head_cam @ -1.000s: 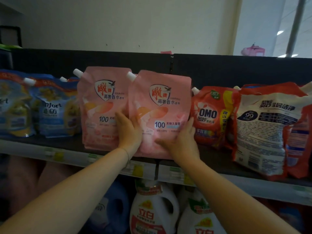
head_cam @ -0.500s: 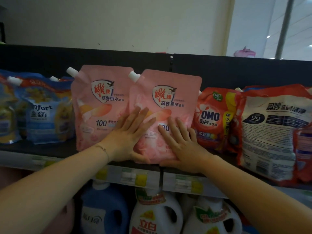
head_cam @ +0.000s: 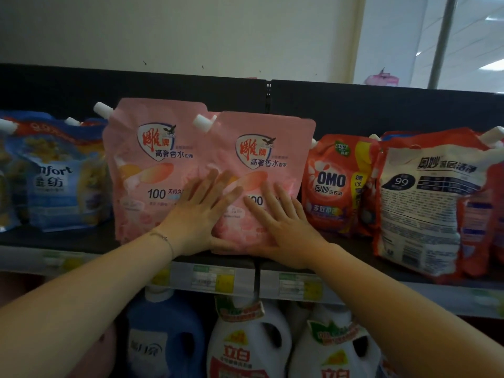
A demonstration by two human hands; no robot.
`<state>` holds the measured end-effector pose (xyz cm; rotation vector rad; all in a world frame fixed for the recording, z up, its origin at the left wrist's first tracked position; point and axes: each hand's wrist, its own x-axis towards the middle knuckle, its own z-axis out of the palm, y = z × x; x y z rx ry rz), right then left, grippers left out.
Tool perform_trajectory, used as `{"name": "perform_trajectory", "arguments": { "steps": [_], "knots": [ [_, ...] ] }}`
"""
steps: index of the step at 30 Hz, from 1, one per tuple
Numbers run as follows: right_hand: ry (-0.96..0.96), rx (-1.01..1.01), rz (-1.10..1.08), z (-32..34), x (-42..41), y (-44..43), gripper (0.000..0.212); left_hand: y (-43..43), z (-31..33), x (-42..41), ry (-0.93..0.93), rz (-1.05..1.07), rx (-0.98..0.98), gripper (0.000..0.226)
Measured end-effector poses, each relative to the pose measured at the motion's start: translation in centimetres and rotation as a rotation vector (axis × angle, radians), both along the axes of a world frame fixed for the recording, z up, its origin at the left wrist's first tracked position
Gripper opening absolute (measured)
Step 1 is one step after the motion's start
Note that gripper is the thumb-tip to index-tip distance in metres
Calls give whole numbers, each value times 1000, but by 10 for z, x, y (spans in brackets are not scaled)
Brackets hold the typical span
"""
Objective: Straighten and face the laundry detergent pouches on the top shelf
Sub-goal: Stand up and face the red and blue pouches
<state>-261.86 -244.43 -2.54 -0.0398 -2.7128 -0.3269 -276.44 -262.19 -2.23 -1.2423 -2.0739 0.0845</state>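
Observation:
Two pink detergent pouches with white corner spouts stand upright, labels forward, on the dark top shelf [head_cam: 68, 238]. The right pink pouch [head_cam: 268, 143] overlaps the left pink pouch [head_cam: 152, 148] slightly. My left hand [head_cam: 199, 211] lies flat with straight fingers across the seam between the two pouches. My right hand [head_cam: 281, 222] presses flat on the lower front of the right pouch, thumb along its bottom edge. Right of them stand a red OMO pouch [head_cam: 335, 184] facing forward and a larger red-and-white pouch [head_cam: 425, 208] showing its back panel.
Blue Comfort pouches [head_cam: 54, 175] fill the shelf's left end. Price tags [head_cam: 212, 278] line the shelf edge. Below stand a blue jug [head_cam: 161, 336] and white detergent jugs [head_cam: 245, 345]. A black back panel [head_cam: 381, 110] rises behind the pouches.
Both hands went from gripping the right pink pouch's sides to lying flat on its front. The pouch has been pushed back and stands straighter beside the left one.

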Motion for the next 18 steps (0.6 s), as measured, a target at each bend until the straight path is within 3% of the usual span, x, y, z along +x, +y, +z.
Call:
{"name": "perform_trajectory", "arguments": {
  "steps": [3, 6, 8, 13, 15, 18],
  "knots": [
    [125, -83, 108, 3, 13, -1, 71, 1, 7, 25, -21, -69, 162, 94],
    [344, -80, 147, 3, 26, 5, 49, 19, 11, 45, 171, -258, 297, 49],
    [493, -116, 138, 1, 34, 18, 36, 36, 10, 59, 228, -359, 279, 38],
    [458, -413, -37, 6, 49, 59, 9, 89, 5, 94, 58, -525, 205, 27],
    [360, -522, -102, 8, 51, 76, 11, 114, 6, 107, -67, -522, 197, 26],
    [347, -773, -146, 5, 45, 95, 38, 154, 4, 113, -300, -415, 174, 41]
  ]
}}
